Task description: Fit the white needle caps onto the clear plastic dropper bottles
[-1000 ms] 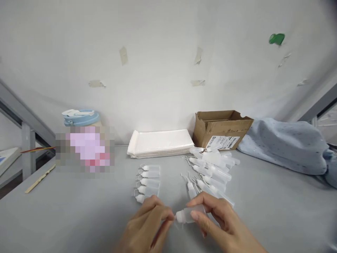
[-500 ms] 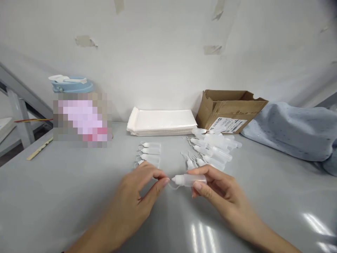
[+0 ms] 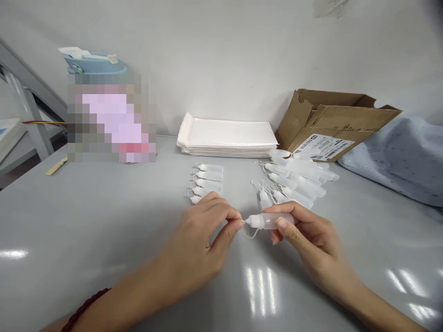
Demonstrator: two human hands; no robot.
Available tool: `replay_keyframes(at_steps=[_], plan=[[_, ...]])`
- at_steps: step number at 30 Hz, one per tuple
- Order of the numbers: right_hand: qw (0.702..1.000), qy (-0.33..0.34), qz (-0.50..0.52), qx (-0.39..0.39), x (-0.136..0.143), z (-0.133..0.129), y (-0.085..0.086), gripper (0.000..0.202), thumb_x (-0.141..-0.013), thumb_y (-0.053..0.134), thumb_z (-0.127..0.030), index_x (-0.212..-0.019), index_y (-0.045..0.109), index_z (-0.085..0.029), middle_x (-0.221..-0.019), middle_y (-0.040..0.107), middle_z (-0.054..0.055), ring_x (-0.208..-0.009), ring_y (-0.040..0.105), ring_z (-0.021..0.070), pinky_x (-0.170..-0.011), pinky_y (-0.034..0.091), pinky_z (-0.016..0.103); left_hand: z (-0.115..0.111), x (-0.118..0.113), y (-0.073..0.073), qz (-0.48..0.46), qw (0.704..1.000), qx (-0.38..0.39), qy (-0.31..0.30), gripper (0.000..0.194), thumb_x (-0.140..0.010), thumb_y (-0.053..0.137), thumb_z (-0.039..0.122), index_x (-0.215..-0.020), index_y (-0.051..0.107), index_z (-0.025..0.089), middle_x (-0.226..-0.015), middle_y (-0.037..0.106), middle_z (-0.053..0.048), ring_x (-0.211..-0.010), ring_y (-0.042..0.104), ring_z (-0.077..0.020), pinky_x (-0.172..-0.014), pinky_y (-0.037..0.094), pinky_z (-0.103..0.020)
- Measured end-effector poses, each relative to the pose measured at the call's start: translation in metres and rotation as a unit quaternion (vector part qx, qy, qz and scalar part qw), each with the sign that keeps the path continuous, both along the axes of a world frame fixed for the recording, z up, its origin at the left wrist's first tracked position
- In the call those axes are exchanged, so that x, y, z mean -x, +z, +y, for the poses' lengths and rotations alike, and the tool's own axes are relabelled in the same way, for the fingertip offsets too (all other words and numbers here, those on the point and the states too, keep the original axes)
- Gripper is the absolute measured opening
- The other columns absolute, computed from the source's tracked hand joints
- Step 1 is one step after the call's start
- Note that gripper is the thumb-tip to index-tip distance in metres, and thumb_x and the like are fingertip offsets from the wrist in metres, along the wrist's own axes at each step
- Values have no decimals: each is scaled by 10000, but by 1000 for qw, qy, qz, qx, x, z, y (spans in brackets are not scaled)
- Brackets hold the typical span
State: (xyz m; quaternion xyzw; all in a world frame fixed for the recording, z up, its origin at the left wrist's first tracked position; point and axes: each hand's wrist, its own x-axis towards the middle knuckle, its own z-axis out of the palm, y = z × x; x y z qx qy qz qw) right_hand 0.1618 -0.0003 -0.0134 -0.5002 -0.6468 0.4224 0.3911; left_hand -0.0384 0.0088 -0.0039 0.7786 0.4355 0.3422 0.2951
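A small translucent bottle (image 3: 272, 221) lies sideways in the fingers of my right hand (image 3: 309, 235), its white pointed tip facing left. My left hand (image 3: 207, 235) is pinched at that tip; what sits between thumb and finger is too small to make out. A thin white strap loops below the bottle's neck. Beyond my left hand, several like bottles (image 3: 211, 175) lie in a column, tips to the left, the nearest partly covered by my fingers. Behind my right hand is a loose pile of similar bottles (image 3: 304, 177) with thin straps.
A stack of white padded envelopes (image 3: 230, 133) lies by the wall. An open cardboard box (image 3: 332, 122) stands right of it, next to a light blue cloth (image 3: 398, 161). At the back left are a blue container (image 3: 97, 65), a blurred-out item and a wooden stick (image 3: 57, 166).
The camera view has tilted down and shifted left, so things sit higher and further right. Both hands keep their grip, with the left fingertips still at the bottle's tip.
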Motion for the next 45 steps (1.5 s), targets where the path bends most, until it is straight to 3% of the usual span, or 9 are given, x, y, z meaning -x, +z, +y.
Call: replay_keyframes(at_steps=[5, 9, 15, 25, 34, 38, 43, 45], plan=[[999, 18, -27, -38, 1, -1, -1, 144, -888, 540, -316, -951, 630, -223, -602, 620, -19, -565, 579, 138, -536, 466, 252, 1, 2, -1, 8, 999, -46, 23, 156, -886, 488, 135, -771, 579, 186, -712, 588, 20, -715, 530, -130, -665, 427, -250], [997, 19, -31, -71, -3, 1, -6, 138, -874, 570, -238, -1008, 602, -252, -749, 639, -13, -662, 609, 138, -587, 484, 252, 3, 5, -1, 25, 997, -73, 24, 94, -867, 540, 151, -813, 602, 195, -755, 623, 20, -760, 550, -138, -709, 434, -261], [982, 27, -8, -187, -7, 3, -12, 220, -849, 565, -90, -1013, 574, -237, -924, 635, 36, -898, 614, 186, -745, 513, 331, 4, 6, 0, 27, 997, -56, 43, 40, -836, 593, 181, -836, 611, 217, -774, 641, 38, -770, 572, -128, -688, 448, -238], [936, 47, -73, -340, -4, 3, -5, 302, -821, 476, 29, -970, 575, -215, -919, 654, 72, -810, 627, 195, -630, 526, 346, 2, 3, 1, 1, 1000, -22, -4, 115, -867, 523, 175, -823, 620, 217, -746, 628, 15, -745, 566, -145, -665, 452, -250], [879, 46, -144, -453, -7, 0, -5, 239, -845, 491, -15, -965, 587, -198, -984, 682, 111, -804, 638, 186, -592, 551, 326, 1, -1, 5, -4, 999, 46, -25, 172, -892, 479, 225, -781, 611, 223, -723, 621, 19, -725, 578, -139, -658, 472, -233], [877, 77, -141, -453, -7, -1, -1, 244, -844, 509, -12, -1000, 594, -180, -987, 697, 105, -823, 648, 184, -651, 563, 312, 0, 0, 7, -24, 998, 59, -25, 133, -891, 481, 245, -867, 611, 236, -828, 644, 12, -811, 595, -146, -741, 486, -251], [959, 82, -152, -227, -8, -11, 0, 256, -864, 527, -177, -1111, 540, -245, -888, 705, 19, -735, 676, 166, -515, 556, 216, -1, -4, 8, -29, 997, 71, -13, 163, -898, 473, 259, -827, 615, 224, -797, 644, 10, -767, 598, -143, -711, 486, -248], [960, 57, -175, -214, -10, -14, -2, 247, -851, 541, -169, -1074, 547, -275, -890, 692, 9, -741, 674, 167, -512, 556, 212, -1, -5, 9, -21, 996, 81, -10, 189, -900, 467, 256, -782, 608, 216, -752, 630, 11, -721, 588, -139, -674, 479, -245]])
